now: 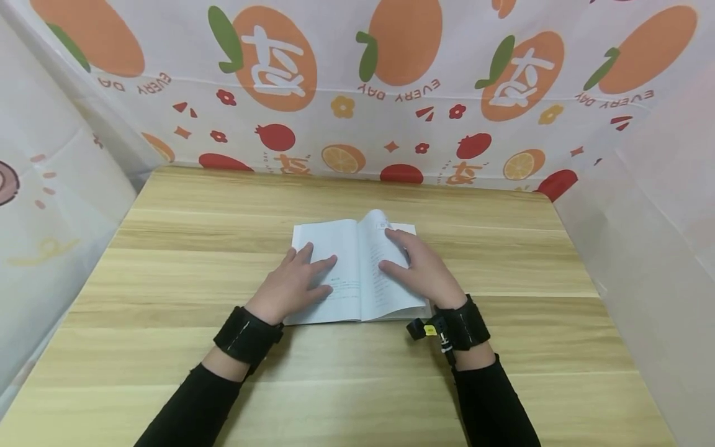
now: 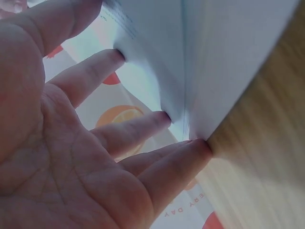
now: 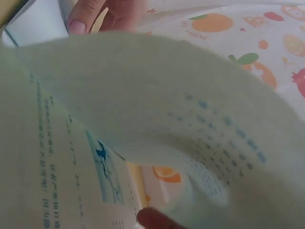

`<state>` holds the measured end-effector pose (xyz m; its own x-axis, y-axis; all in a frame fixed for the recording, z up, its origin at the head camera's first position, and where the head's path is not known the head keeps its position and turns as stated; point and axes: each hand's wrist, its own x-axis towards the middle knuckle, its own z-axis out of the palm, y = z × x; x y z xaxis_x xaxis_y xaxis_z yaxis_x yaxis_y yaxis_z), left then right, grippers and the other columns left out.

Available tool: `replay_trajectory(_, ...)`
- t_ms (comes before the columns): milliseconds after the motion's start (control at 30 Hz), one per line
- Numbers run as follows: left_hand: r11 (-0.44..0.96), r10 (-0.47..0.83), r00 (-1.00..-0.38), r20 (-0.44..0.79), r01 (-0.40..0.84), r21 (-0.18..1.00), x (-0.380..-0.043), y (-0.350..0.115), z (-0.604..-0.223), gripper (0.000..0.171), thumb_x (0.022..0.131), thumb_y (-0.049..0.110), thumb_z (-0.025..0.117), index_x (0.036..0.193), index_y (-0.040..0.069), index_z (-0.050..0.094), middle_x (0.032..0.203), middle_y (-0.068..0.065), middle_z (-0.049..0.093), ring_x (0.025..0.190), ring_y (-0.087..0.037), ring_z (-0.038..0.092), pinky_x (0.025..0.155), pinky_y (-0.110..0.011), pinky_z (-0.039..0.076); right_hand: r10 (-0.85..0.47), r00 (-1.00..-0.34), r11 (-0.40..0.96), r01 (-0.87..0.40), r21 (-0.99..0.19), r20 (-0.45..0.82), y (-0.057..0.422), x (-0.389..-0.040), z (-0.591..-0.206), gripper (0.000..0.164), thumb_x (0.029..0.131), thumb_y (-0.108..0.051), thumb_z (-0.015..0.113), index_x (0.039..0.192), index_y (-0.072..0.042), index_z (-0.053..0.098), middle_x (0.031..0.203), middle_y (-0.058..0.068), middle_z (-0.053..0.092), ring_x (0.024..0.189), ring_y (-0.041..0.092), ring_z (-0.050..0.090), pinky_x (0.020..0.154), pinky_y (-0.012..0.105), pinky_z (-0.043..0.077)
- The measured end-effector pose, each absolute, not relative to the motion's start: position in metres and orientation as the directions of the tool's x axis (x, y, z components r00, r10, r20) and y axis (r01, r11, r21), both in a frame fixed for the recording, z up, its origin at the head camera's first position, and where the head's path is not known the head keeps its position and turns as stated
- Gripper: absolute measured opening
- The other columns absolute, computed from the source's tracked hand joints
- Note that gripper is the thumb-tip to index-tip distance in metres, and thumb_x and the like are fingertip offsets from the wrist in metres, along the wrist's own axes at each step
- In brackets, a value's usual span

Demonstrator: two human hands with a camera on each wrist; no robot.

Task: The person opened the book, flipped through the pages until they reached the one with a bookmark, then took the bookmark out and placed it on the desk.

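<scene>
An open book [image 1: 347, 305] lies on the wooden table, white pages upward and its spine running away from me. My left hand [image 1: 290, 284] rests fingertips on the left page, fingers straight and spread. Those fingertips press against the paper in the left wrist view, with the palm [image 2: 62, 157] raised off it. On the right side a page [image 1: 380, 288] bulges upward, curled at its top. My right hand [image 1: 427, 270] touches this page, thumb and index finger apart. The right wrist view shows the page [image 3: 114, 90] arched over printed text, with a fingertip [image 3: 159, 219] at the bottom.
A wood-grain table [image 1: 357, 385] surrounds the book. Behind its far edge hangs a white curtain [image 1: 335, 81] printed with fruit; pale cloth [image 1: 50, 186] hangs at the left. Black straps circle both wrists, and a small camera [image 1: 418, 329] sticks out from the right one.
</scene>
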<state>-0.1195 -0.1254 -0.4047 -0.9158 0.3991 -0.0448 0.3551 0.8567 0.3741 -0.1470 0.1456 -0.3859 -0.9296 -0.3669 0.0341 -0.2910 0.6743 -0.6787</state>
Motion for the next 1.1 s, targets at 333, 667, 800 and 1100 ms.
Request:
replay_trajectory(333, 0.845, 0.431, -0.902, -0.028, 0.392, 0.363, -0.119, -0.126, -0.406, 0.055, 0.084, 0.029, 0.070, 0.134, 0.012, 0.055, 0.145, -0.028, 0.031, 0.130, -0.048, 0.027, 0.097, -0.065, 0.030, -0.305, -0.950, 0.399, -0.194, -0.896, 0.070, 0.137, -0.139, -0.373, 0.066, 0.088, -0.031, 0.068, 0.145, -0.029, 0.036, 0.156, 0.006, 0.010, 0.122, 0.028, 0.045, 0.086, 0.047, 0.049)
replay_trajectory(667, 0.850, 0.409, -0.913, -0.013, 0.375, 0.370, -0.117, -0.127, -0.405, 0.053, 0.088, 0.038, 0.065, 0.135, 0.017, 0.054, 0.136, -0.025, 0.039, 0.124, -0.042, 0.033, 0.085, -0.058, 0.046, -0.434, -0.900, 0.277, -0.184, -0.943, 0.049, 0.123, -0.125, -0.344, 0.079, 0.093, -0.016, 0.062, 0.153, -0.014, 0.011, 0.139, 0.018, 0.044, 0.123, 0.025, 0.045, 0.092, 0.045, 0.045)
replay_trajectory(800, 0.842, 0.400, -0.916, -0.019, 0.359, 0.403, -0.117, -0.125, -0.404, 0.053, 0.095, 0.052, 0.047, 0.136, 0.018, 0.053, 0.136, -0.024, 0.040, 0.125, -0.041, 0.032, 0.088, -0.060, 0.043, -0.477, -0.878, 0.307, -0.191, -0.932, 0.023, 0.119, -0.122, -0.344, 0.067, 0.097, -0.025, 0.055, 0.151, -0.012, 0.018, 0.145, 0.013, 0.037, 0.130, 0.023, 0.038, 0.099, 0.044, 0.039)
replay_trajectory(1100, 0.853, 0.381, -0.923, -0.062, 0.324, 0.410, -0.118, -0.124, -0.402, 0.077, 0.096, 0.066, 0.017, 0.138, 0.010, 0.049, 0.140, -0.025, 0.039, 0.131, -0.042, 0.027, 0.102, -0.060, 0.028, -0.572, -0.819, 0.344, -0.296, -0.891, 0.051, 0.110, -0.118, -0.349, 0.039, 0.098, -0.024, 0.054, 0.132, -0.004, 0.053, 0.142, 0.011, 0.044, 0.131, 0.019, 0.036, 0.102, 0.050, 0.035)
